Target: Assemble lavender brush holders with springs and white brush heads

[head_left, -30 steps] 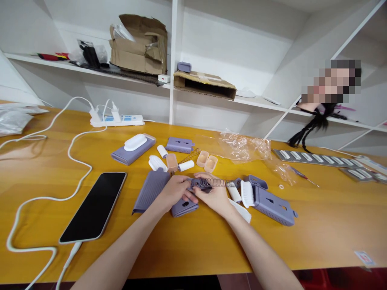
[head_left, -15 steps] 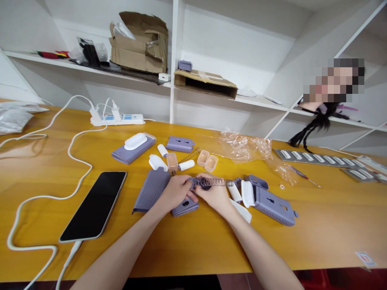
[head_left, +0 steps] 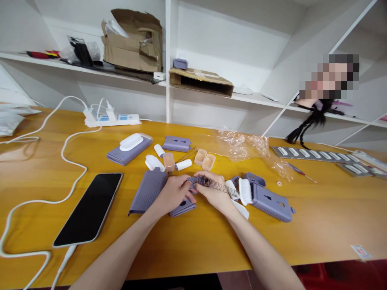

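phone: table, left | power strip: table, rear | flat carton: shelf

The coil spring has changed its line. In both earlier pictures it ran nearly level to the right from the person's fingers; now it slopes down across the back of the right hand. Half a second ago its free end reached only to the top of the white roller; now the coils stretch out longer, pass in front of the roller, and end lower, near the white brush. The head camera has turned slightly too: the phone and power strip sit farther left in view, and the left edge cuts off more of the plastic bag.
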### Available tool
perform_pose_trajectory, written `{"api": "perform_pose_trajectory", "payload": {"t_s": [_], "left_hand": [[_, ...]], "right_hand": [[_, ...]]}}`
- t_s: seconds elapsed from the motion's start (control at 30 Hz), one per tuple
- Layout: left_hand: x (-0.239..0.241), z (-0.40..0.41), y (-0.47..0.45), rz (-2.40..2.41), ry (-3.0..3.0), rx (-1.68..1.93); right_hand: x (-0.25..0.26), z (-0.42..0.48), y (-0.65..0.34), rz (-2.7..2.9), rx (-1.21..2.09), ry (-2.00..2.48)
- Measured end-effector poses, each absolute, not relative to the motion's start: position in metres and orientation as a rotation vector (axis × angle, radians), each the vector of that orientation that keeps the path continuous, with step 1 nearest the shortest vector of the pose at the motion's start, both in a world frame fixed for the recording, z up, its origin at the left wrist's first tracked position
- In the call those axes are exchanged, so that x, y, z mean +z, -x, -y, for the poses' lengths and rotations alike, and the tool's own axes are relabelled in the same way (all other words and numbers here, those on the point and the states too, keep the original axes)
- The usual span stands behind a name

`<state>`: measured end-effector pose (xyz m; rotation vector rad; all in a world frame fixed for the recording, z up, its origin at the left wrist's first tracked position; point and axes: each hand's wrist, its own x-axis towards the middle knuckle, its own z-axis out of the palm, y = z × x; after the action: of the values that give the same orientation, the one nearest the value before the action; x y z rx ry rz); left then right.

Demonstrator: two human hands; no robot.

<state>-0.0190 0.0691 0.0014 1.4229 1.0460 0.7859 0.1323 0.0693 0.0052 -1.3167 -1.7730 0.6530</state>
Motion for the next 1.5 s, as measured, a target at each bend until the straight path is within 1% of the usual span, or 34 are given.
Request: {"api": "perform_pose_trajectory", "payload": {"t_s": [0.13, 0.3, 0.53, 0.77, 1.0, 1.1, 1.23, 1.37, 1.5], "left_hand": [[0.002, -0.067, 0.018, -1.039, -1.464, 0.771], [0.003, -0.067, 0.018, -1.021, -1.467, 0.776], [0.004, -0.073, 0.019, -1.017, -1.301, 0.754], [0.009, -0.076, 0.025, -1.080, -1.111, 0.732], [0.012, -0.074, 0.030, -1.045, -1.069, 0.773], [0.011, -0.074, 0.028, -1.041, -1.134, 0.739], [0.014, -0.074, 0.027, -1.115, -1.302, 0.678], [0.019, -0.068, 0.038, -1.187, -1.690, 0.657], [0.020, -0.057, 0.042, -1.289, -2.104, 0.560]], "right_hand": [[0.008, -0.069, -0.135, 1.757, 0.727, 1.309], [0.009, -0.069, -0.135, 1.682, 0.924, 1.281], [0.005, -0.069, -0.132, 1.628, 1.053, 1.211], [0.007, -0.070, -0.135, 1.739, 1.107, 1.178], [0.008, -0.072, -0.140, 1.549, 1.414, 1.001], [0.009, -0.071, -0.139, 1.549, 1.505, 0.975], [0.008, -0.073, -0.143, 1.455, 1.526, 1.029], [0.010, -0.078, -0.153, 1.358, 1.524, 1.079], [0.014, -0.082, -0.166, 1.326, 1.457, 1.099]]}}
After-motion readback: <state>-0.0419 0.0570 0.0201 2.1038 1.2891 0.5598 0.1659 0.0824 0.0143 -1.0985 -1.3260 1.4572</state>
